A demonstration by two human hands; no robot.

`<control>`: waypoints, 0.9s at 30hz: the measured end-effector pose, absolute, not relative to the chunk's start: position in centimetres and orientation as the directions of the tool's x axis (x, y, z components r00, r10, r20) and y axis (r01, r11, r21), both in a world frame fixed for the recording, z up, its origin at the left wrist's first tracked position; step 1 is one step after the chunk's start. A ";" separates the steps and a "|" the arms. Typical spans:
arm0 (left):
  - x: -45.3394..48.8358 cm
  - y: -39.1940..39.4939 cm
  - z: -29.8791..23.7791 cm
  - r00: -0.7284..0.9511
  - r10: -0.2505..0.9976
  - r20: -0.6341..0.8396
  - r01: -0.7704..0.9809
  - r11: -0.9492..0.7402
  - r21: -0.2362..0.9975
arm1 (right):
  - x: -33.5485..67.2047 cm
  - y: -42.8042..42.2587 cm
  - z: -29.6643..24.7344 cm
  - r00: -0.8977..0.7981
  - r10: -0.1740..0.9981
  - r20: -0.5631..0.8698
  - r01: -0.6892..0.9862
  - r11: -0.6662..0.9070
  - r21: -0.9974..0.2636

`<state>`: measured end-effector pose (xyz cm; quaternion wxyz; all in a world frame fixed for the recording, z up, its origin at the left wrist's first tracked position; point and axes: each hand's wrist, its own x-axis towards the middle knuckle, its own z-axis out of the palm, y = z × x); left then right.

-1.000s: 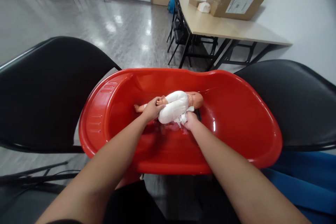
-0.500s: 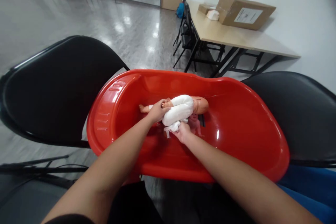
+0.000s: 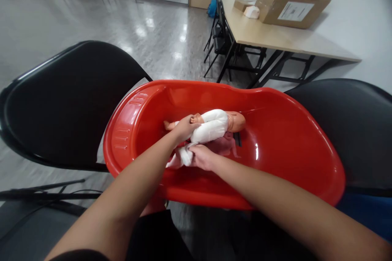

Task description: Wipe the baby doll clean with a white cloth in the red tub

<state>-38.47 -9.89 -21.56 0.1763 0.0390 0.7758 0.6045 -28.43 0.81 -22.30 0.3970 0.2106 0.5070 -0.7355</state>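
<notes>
A baby doll (image 3: 216, 124) in a white suit lies on its side inside a red plastic baby tub (image 3: 288, 163), head to the right. My left hand (image 3: 183, 127) is closed round the doll's legs and lifts them. My right hand (image 3: 202, 157) grips a white cloth (image 3: 181, 157) just below the doll's bottom, on the tub floor.
The tub rests across two black chair seats, one on the left (image 3: 61, 102) and one on the right (image 3: 346, 126). Behind stands a wooden table (image 3: 275, 36) with a cardboard box (image 3: 292, 8); black chairs (image 3: 219, 34) beside it. Grey floor stretches to the left.
My right hand has drawn the white cloth from under the doll's back leftward and toward me. The left hand keeps hold of the legs. The view shifted slightly.
</notes>
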 end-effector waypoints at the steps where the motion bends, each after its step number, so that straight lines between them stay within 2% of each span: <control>1: -38.6 -10.1 -21.3 -0.927 0.277 -0.255 -0.162 0.317 0.934 | -28.2 1.0 -21.8 -0.576 -0.429 -0.696 0.794 -0.090 -0.602; 3: -39.1 -10.6 -21.1 -0.909 0.280 -0.309 -0.177 0.412 0.894 | -28.0 1.9 -20.9 -0.621 -0.457 -0.636 0.676 0.098 -0.730; 5: -39.6 -10.9 -21.2 -0.895 0.287 -0.342 -0.186 0.458 0.869 | -28.3 3.5 -20.3 -0.805 -0.406 -0.432 0.315 0.324 -0.892; 6: -39.8 -11.1 -21.3 -0.890 0.297 -0.346 -0.183 0.461 0.868 | -28.6 4.4 -20.0 -0.876 -0.408 -0.257 0.055 0.446 -0.894; 7: -40.0 -11.2 -21.4 -0.888 0.312 -0.339 -0.173 0.456 0.873 | -29.0 5.2 -19.9 -0.886 -0.458 -0.077 -0.211 0.544 -0.812; 8: -40.1 -11.2 -21.5 -0.885 0.333 -0.325 -0.156 0.447 0.881 | -29.5 5.9 -19.8 -0.838 -0.541 0.065 -0.438 0.598 -0.671; 10: -40.3 -11.3 -21.6 -0.875 0.381 -0.299 -0.117 0.433 0.894 | -30.5 6.6 -19.9 -0.687 -0.698 0.204 -0.714 0.596 -0.367; 11: -40.4 -11.3 -21.6 -0.870 0.395 -0.295 -0.108 0.430 0.896 | -30.9 6.6 -20.1 -0.627 -0.743 0.233 -0.777 0.577 -0.251; 13: -40.5 -11.3 -21.5 -0.872 0.386 -0.302 -0.117 0.434 0.893 | -31.5 6.1 -20.6 -0.550 -0.787 0.279 -0.833 0.542 -0.113; 17: -40.2 -11.2 -21.5 -0.899 0.308 -0.311 -0.147 0.455 0.878 | -32.1 4.8 -22.2 -0.463 -0.831 0.308 -0.877 0.480 -0.023; 23: -39.3 -10.7 -21.7 -0.938 0.219 -0.270 -0.147 0.454 0.879 | -31.5 5.2 -25.6 -0.448 -0.870 0.206 -0.892 0.420 -0.170; 27: -39.1 -10.4 -21.8 -0.952 0.173 -0.253 -0.159 0.428 0.890 | -31.2 5.0 -25.4 -0.410 -0.897 0.164 -0.902 0.373 -0.217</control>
